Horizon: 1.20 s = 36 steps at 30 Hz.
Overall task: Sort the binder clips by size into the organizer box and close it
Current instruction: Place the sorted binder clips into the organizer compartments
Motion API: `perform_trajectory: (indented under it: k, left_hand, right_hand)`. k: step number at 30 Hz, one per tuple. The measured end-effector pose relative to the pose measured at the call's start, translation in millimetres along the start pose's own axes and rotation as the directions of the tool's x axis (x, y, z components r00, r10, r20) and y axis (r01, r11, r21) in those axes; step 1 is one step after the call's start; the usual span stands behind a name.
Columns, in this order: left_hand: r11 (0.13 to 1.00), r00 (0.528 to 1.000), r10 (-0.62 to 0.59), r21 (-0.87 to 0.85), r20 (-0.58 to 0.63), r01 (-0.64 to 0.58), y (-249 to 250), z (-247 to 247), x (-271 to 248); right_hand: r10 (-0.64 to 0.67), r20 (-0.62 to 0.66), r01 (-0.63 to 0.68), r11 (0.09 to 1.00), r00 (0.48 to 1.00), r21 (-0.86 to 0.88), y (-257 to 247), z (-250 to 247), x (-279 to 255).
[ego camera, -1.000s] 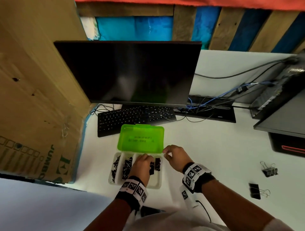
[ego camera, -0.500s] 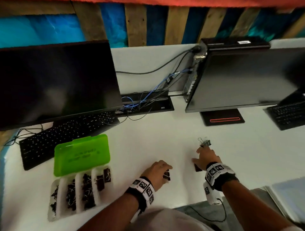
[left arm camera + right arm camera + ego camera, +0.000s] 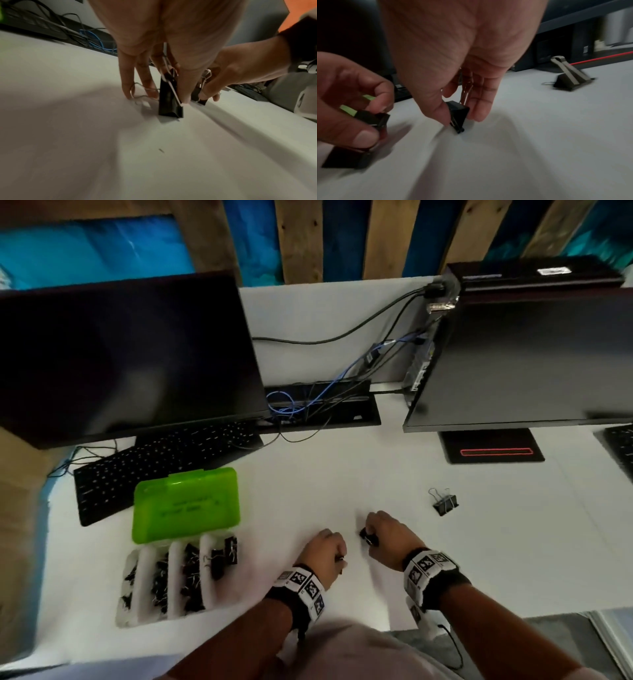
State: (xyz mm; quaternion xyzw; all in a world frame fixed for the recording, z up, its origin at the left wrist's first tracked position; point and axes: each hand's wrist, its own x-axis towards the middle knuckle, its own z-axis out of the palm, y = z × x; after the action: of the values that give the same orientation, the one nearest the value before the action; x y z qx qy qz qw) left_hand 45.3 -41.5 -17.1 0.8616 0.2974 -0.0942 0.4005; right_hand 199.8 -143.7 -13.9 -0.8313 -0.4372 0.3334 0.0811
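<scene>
The organizer box lies at the left with its green lid standing open. Its clear compartments hold several black binder clips. My left hand pinches a black binder clip between thumb and fingers, and the clip's lower end touches the white table. Just to the right, my right hand pinches a second black clip low over the table; it also shows as the second clip in the head view. One more clip lies loose farther right, seen too as the loose clip behind my right hand.
A black keyboard and a dark monitor stand behind the box. A second monitor with its base is at the back right. Cables run between them. The table's front edge is close to my right wrist.
Both hands left the organizer box and moved right to the loose clips. The left hand picked up one clip, and the right hand has closed on another.
</scene>
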Motion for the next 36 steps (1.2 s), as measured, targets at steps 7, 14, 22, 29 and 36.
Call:
perform_trajectory:
  k: [7, 14, 22, 29, 36]
  left_hand:
    - [0.996, 0.931, -0.080, 0.003, -0.357, 0.086, -31, -47, -48]
    - [0.951, 0.830, -0.271, -0.001, -0.488, 0.310, -85, -84, -105]
    - [0.944, 0.829, -0.315, -0.059, -0.462, 0.325, -111, -89, -133]
    - [0.972, 0.886, -0.236, -0.105, -0.399, 0.212, -122, -84, -137]
    - [0.981, 0.904, -0.156, 0.042, -0.399, 0.188, -129, -83, -141]
  right_hand:
    - [-0.215, 0.059, 0.205, 0.968, 0.975, 0.145, -83, 13, 23]
    - [-0.361, 0.216, 0.295, 0.912, 0.907, 0.286, -175, 43, 21]
    - [-0.363, 0.234, 0.295, 0.913, 0.902, 0.280, -215, 67, 24]
    - [-0.347, 0.228, 0.337, 0.938, 0.910, 0.084, -226, 66, 27]
    - [-0.287, 0.145, 0.305, 0.944, 0.947, -0.125, -235, 69, 26]
